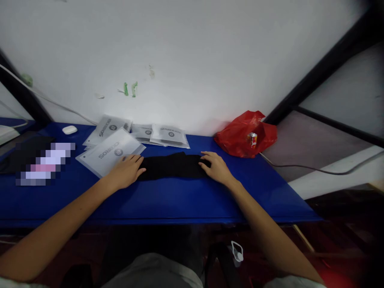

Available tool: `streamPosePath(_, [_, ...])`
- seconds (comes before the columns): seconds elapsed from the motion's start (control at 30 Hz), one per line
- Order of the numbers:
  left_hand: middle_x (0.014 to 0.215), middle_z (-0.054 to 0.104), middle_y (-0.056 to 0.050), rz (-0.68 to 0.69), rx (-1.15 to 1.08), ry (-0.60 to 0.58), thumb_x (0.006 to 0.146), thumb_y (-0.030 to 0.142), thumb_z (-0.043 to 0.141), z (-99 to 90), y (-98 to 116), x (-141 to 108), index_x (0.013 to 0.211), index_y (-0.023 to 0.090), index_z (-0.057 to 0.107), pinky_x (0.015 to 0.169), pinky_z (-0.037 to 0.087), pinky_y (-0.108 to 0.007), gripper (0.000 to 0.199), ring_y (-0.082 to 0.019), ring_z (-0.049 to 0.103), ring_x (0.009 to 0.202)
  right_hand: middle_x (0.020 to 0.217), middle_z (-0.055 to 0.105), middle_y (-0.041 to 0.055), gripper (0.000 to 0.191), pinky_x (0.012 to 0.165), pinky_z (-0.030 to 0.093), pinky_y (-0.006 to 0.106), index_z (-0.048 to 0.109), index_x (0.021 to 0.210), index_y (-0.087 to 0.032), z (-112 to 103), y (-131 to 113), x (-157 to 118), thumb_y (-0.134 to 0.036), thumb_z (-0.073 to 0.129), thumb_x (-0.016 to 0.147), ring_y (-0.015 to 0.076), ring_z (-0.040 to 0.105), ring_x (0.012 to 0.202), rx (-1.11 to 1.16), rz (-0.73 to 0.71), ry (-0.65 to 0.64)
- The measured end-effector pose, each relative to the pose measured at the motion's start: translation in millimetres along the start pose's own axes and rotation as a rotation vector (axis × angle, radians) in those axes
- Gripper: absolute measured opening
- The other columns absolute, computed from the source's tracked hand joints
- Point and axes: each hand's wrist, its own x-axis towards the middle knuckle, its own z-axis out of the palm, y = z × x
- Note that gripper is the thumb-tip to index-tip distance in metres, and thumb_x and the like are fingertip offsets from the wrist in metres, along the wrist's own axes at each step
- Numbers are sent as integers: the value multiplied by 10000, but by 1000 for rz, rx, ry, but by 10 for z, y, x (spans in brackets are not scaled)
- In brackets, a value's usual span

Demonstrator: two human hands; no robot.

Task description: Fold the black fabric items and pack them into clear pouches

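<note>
A folded strip of black cloth (174, 166) lies flat across the blue table, wider than it is deep. My left hand (127, 171) rests at its left end, fingers stretched out and the thumb apart, touching the fabric's edge. Over the right end lies my right hand (217, 168), its thumb and forefinger spread on the cloth; the other fingers are partly hidden. Just behind my left hand is a frosted plastic zip bag (109, 150) with dark printed lettering, turned at an angle.
More printed zip bags (169, 136) lie along the wall, some stacked. A crumpled red plastic bag (246, 134) sits at the back right, near a cable (315, 172). At the left are a small white case (69, 129) and a dark item beside a blurred-out patch. The blue table (180, 204) has its front edge near me.
</note>
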Motion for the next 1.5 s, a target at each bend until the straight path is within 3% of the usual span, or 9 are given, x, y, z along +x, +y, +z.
streamPosePath(0.13, [1332,507,-163,-5,-10,-4,952,393,302,2,-8,0,1317,97,455,968,368,-423,494,-293,466,1208,1098,665,84,183,922,474,428,645,700,-199,-137,154,94,-325,569,809,222,615,1012,122,62,-11])
streamPosePath(0.27, [1314,524,-153,0,-6,9,942,390,333,-1,-17,10,1284,132,489,957,373,-427,456,-296,479,1194,957,689,66,227,848,514,409,601,635,-208,-106,230,216,-382,596,780,222,645,905,121,175,-12])
streamPosePath(0.4, [1303,531,-156,-1,-9,4,936,404,351,-15,-19,18,1260,133,511,947,380,-429,452,-300,485,1185,1027,658,128,170,852,492,475,641,901,-175,-26,34,253,-297,604,787,293,604,990,-138,226,78])
streamPosePath(0.53, [1309,521,-168,0,-6,-7,933,423,351,-32,-33,25,1265,115,507,941,380,-434,478,-311,482,1183,1314,521,161,307,1001,392,508,592,1146,-155,30,-421,197,-245,463,882,306,470,1227,-134,70,215])
streamPosePath(0.7, [1271,546,-157,-4,16,-19,915,462,365,-73,-69,41,1239,136,530,913,390,-433,488,-315,493,1146,1468,366,108,520,1106,290,489,422,1371,-204,179,-701,123,-465,386,923,248,317,1363,50,-234,-139])
streamPosePath(0.8, [1229,565,-154,-15,29,-32,903,489,376,-113,-84,58,1201,143,556,880,404,-429,492,-317,496,1113,1487,322,114,569,1115,261,505,348,1418,-204,252,-526,125,-504,314,936,250,271,1382,79,-160,-215])
streamPosePath(1.1, [1037,640,-139,-27,11,-134,801,530,527,-303,-118,218,998,158,642,779,440,-395,436,-327,529,1031,1464,355,129,513,1115,241,523,386,1398,-186,254,188,76,-425,291,955,254,287,1369,62,37,-186])
streamPosePath(1.3, [819,689,-75,-121,-194,-291,722,462,589,-507,-121,168,825,189,638,587,452,-299,296,-247,635,770,1433,400,134,443,1107,265,525,468,1340,-158,231,323,78,-278,347,931,251,325,1350,66,97,-164])
streamPosePath(1.5, [830,683,-59,-106,-403,-308,742,352,499,-512,-176,-42,869,180,590,618,450,-286,232,-209,635,741,1384,475,104,437,1104,308,491,517,1303,-198,153,325,63,-308,464,883,248,410,1303,174,94,-99])
